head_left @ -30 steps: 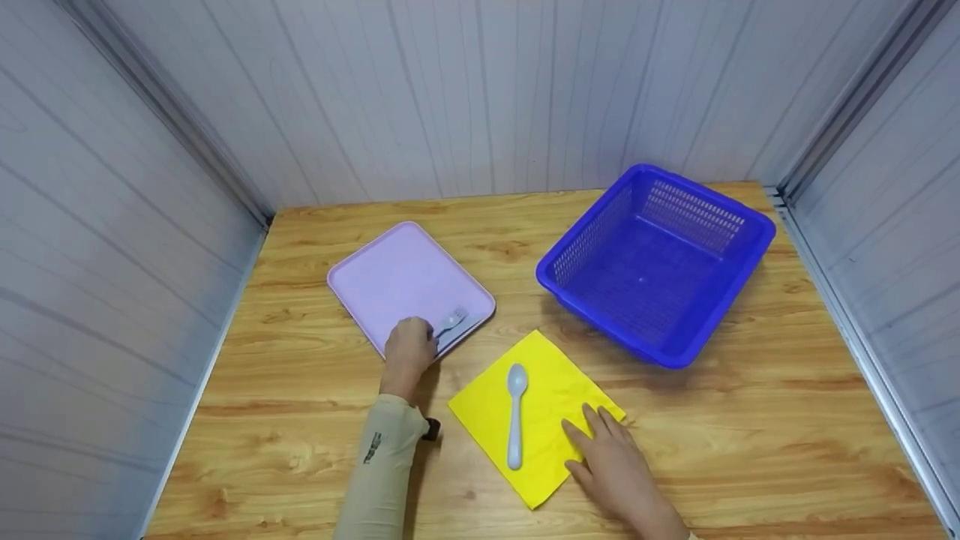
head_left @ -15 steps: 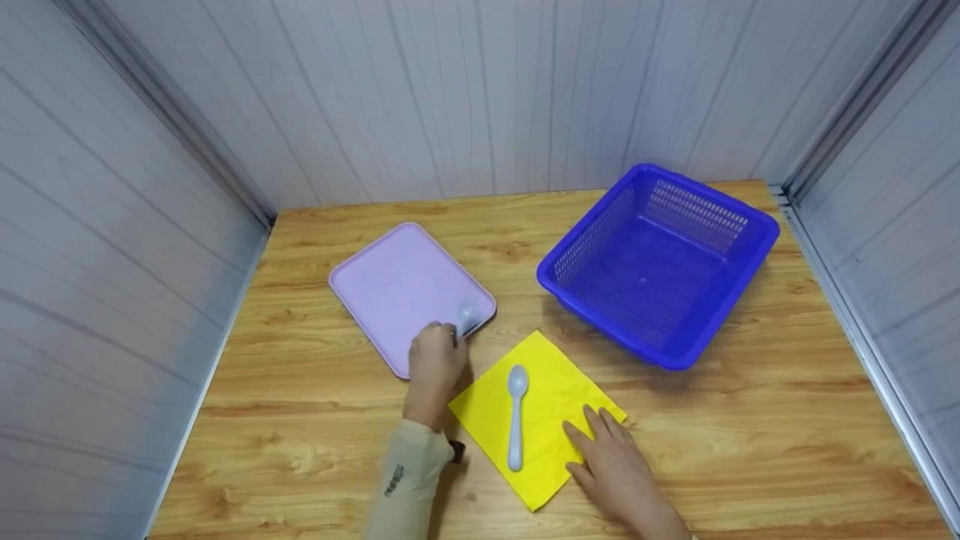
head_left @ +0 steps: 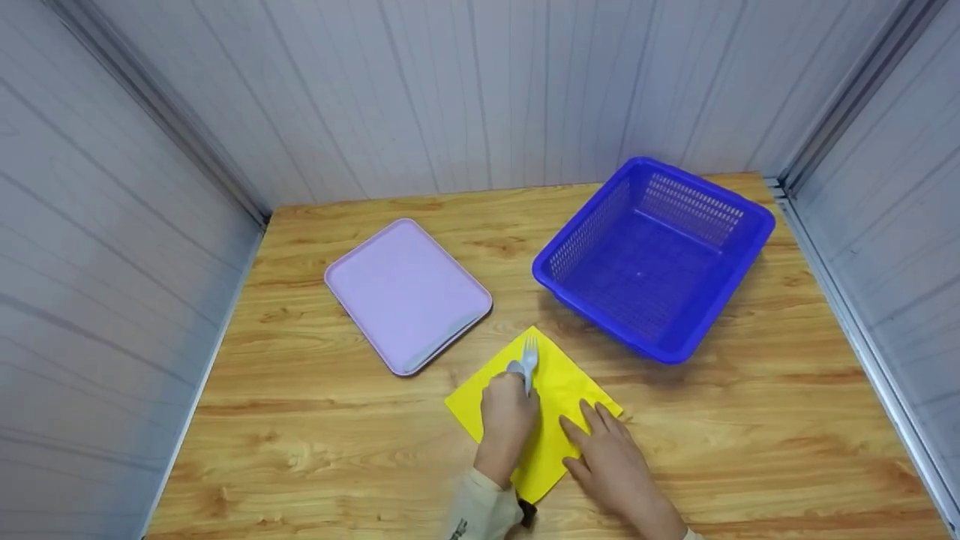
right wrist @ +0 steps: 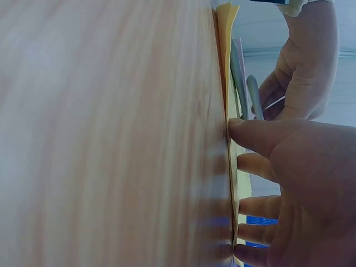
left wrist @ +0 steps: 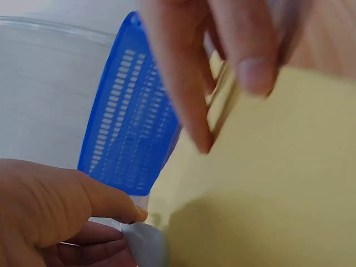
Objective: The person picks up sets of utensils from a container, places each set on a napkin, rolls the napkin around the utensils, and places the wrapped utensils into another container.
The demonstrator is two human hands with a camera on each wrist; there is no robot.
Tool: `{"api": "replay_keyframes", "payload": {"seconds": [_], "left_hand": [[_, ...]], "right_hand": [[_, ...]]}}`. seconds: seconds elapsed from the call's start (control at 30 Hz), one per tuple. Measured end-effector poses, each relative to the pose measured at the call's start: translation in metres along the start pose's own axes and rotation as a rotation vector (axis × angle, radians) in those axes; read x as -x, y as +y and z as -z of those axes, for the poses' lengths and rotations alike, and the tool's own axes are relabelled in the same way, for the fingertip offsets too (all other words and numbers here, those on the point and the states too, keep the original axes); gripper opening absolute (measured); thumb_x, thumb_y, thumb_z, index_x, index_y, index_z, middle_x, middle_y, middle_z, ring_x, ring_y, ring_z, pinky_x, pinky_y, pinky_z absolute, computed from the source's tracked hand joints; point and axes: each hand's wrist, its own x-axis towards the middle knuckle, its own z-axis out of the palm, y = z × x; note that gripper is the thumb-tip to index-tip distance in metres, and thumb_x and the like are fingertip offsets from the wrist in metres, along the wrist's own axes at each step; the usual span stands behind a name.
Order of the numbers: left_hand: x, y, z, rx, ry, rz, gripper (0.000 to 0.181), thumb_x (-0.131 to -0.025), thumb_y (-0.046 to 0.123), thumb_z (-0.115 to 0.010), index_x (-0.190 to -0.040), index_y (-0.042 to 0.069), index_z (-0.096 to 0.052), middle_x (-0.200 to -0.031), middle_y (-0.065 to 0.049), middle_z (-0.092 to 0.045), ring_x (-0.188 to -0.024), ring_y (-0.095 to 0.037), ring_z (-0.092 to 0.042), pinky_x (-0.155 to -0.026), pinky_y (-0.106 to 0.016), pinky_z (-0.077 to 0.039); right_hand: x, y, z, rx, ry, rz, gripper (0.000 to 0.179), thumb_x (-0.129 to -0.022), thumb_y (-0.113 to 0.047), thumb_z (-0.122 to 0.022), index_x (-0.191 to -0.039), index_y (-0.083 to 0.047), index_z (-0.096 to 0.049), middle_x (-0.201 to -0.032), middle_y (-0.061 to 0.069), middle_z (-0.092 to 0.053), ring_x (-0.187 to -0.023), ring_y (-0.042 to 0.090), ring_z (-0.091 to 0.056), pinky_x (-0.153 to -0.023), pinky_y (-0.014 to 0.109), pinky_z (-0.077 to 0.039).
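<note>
My left hand (head_left: pixel 507 416) grips a pale grey plastic fork (head_left: pixel 530 352), tines pointing away from me, over a yellow napkin (head_left: pixel 566 375). Beneath that hand lies a pale grey plastic spoon (head_left: pixel 514 367); only its bowl shows in the head view. In the right wrist view the fork's handle (right wrist: pixel 253 94) sticks out of the left hand, near the spoon's handle (right wrist: pixel 239 72) on the napkin. Fingers spread, my right hand (head_left: pixel 615 457) rests on the napkin's right edge. In the left wrist view a rounded grey end sits by the left thumb; which utensil it belongs to is unclear.
A lilac tray (head_left: pixel 405 292) lies on the wood-grain table (head_left: pixel 300 427) to the left, nothing on it. At the back right stands a deep blue plastic basket (head_left: pixel 637 270). Pale panel walls (head_left: pixel 450 90) enclose the back and both sides.
My left hand has lifted the fork off the lilac tray and carried it right and towards me, over the spoon on the napkin. The right hand has kept its place.
</note>
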Motion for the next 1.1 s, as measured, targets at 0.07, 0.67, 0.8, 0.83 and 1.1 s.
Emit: {"api": "replay_keyframes", "payload": {"seconds": [0.07,0.67,0.8,0.83,1.1], "left_hand": [[0.005,0.001,-0.005,-0.033,0.008,-0.021,0.012,-0.082,0.006,-0.073,-0.089,-0.004,-0.069,-0.066,-0.001,-0.049,-0.058,-0.012,-0.052,-0.05,-0.026,-0.047],[0.022,0.011,-0.014,-0.229,0.064,-0.123,0.022,-0.084,0.019,-0.077,-0.093,-0.001,-0.074,-0.076,-0.006,-0.058,-0.065,-0.018,-0.059,-0.057,-0.03,-0.053],[0.027,-0.001,-0.002,-0.224,0.132,-0.103,0.021,-0.082,0.023,-0.078,-0.085,0.003,-0.073,-0.072,-0.005,-0.057,-0.058,-0.018,-0.054,-0.051,-0.032,-0.049],[0.029,-0.005,0.001,-0.227,0.134,-0.081,0.021,-0.081,0.024,-0.079,-0.085,0.003,-0.073,-0.072,-0.005,-0.057,-0.057,-0.018,-0.053,-0.05,-0.032,-0.048],[0.029,-0.026,0.006,-0.127,0.021,0.022,0.023,-0.081,0.022,-0.078,-0.093,0.003,-0.071,-0.073,-0.002,-0.058,-0.059,-0.014,-0.054,-0.053,-0.032,-0.049]], "right_hand": [[0.001,-0.001,-0.002,0.003,0.009,0.009,0.053,-0.09,-0.034,-0.069,-0.138,-0.015,-0.056,-0.148,0.024,-0.037,-0.136,0.045,-0.03,-0.107,0.058,-0.025],[-0.004,-0.001,0.001,0.032,0.015,0.006,0.053,-0.089,-0.035,-0.069,-0.138,-0.017,-0.057,-0.148,0.021,-0.037,-0.136,0.043,-0.03,-0.107,0.057,-0.026],[-0.003,-0.002,-0.003,0.021,-0.006,0.007,0.054,-0.089,-0.036,-0.069,-0.138,-0.017,-0.056,-0.149,0.022,-0.037,-0.136,0.044,-0.029,-0.107,0.058,-0.027],[-0.002,-0.002,-0.004,0.018,-0.009,0.008,0.054,-0.09,-0.036,-0.069,-0.138,-0.017,-0.056,-0.149,0.022,-0.037,-0.136,0.044,-0.029,-0.107,0.058,-0.027],[0.001,0.002,-0.004,0.028,0.031,0.01,0.056,-0.088,-0.035,-0.071,-0.139,-0.016,-0.055,-0.148,0.022,-0.037,-0.136,0.043,-0.03,-0.107,0.057,-0.027]]}}
